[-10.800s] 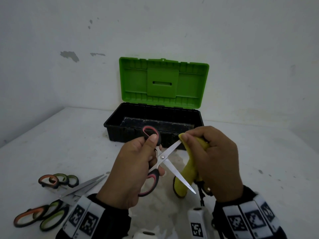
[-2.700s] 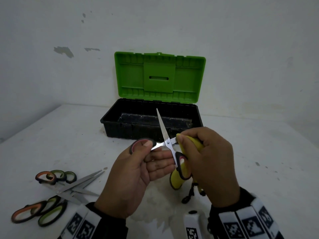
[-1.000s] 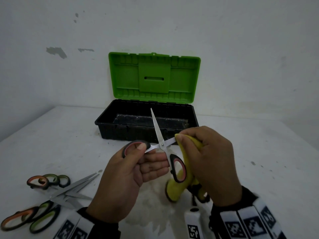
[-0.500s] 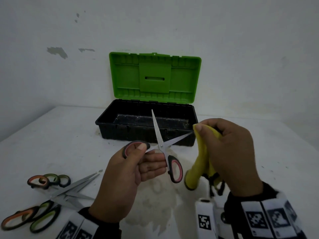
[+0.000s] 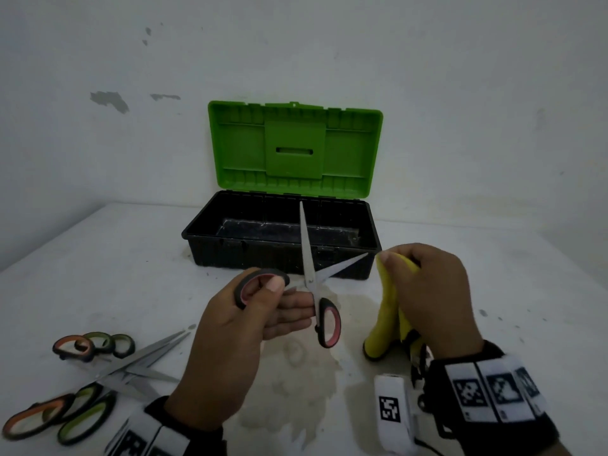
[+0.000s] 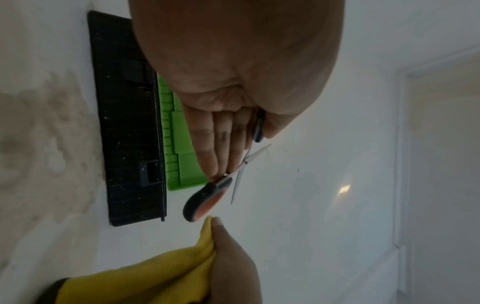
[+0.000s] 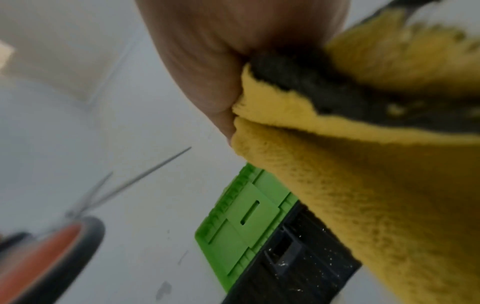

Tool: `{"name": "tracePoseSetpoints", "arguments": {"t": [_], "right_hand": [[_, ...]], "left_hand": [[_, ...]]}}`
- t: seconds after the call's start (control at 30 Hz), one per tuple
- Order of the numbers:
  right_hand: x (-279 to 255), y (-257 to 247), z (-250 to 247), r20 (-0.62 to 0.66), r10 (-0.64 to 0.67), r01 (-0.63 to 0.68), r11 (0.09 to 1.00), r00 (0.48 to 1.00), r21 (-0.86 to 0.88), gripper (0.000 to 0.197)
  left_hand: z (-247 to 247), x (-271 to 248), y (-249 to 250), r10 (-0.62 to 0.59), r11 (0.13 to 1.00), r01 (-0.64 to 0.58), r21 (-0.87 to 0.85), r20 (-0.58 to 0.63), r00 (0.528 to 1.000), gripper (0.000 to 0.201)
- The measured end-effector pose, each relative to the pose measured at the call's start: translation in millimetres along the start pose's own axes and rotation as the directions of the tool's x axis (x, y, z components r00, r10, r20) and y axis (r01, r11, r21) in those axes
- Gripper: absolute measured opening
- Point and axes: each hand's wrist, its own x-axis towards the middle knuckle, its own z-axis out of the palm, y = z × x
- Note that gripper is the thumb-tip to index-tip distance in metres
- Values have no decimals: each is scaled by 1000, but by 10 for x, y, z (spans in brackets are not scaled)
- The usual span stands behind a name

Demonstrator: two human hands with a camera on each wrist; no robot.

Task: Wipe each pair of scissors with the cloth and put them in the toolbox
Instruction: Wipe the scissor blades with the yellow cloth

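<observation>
My left hand [image 5: 263,304] holds black-and-red scissors [image 5: 311,274] by one handle loop, thumb on top, in front of the toolbox. The blades stand spread apart, one pointing up, the other to the right; the second loop hangs free below. In the left wrist view the scissors [image 6: 207,197] sit past my fingers. My right hand [image 5: 427,291] grips a yellow cloth [image 5: 386,314] just right of the blade tip, not touching it. The cloth [image 7: 363,185] fills the right wrist view. The black toolbox [image 5: 279,255] stands behind, its green lid [image 5: 294,146] upright; nothing shows inside it.
Several other scissors [image 5: 98,373] with orange and green handles lie in a heap on the white table at the near left. A stained wet patch [image 5: 316,373] marks the table under my hands. A white wall rises right behind the toolbox.
My right hand with the cloth has slid off the right-pointing blade and drawn away to the right. My left hand keeps the scissors spread in the same place.
</observation>
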Motion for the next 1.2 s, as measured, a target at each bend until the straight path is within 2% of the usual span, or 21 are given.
{"name": "tracePoseSetpoints", "arguments": {"t": [0.1,0.17,0.2,0.27,0.37,0.67,0.77,0.9,0.97,1.07,1.2], "right_hand": [[-22,34,-110,17,0,-3,989,1000,148,14],[-56,-13,-153,145,-22,-16,966,989,257,12],[-78,-51,-152,244,-32,-45,952,969,303,11],[-136,-125,-115,446,-58,-108,936,893,336,10],[-233,-188,0,590,-109,-99,946,800,309,10],[-419,-315,257,649,-179,-153,894,740,421,8],[-471,-336,312,672,-173,-289,805,720,518,7],[-507,-340,351,702,-149,-440,684,696,582,8],[-510,-344,357,693,-143,-419,705,707,572,9],[-509,-362,335,658,-161,-313,781,736,541,10],[-550,-399,313,651,-212,-209,836,729,507,11]], "left_hand": [[-29,84,15,-43,998,40,-46,-66,997,20],[-46,140,11,-90,993,83,-79,-84,992,21],[-50,169,8,-115,990,107,-97,-85,990,22],[-49,212,2,-162,981,151,-125,-80,984,25],[-44,278,-15,-197,976,185,-113,-100,975,28],[-69,346,-80,-155,987,146,-64,-163,974,20],[-69,352,-101,-133,991,126,-49,-177,975,20],[-94,347,-133,-82,997,83,-1,-184,979,33],[-98,336,-147,-74,997,75,-4,-185,980,35],[-84,316,-128,-91,994,80,-68,-170,981,31],[-84,291,-51,-128,983,102,-151,-174,976,27]]}}
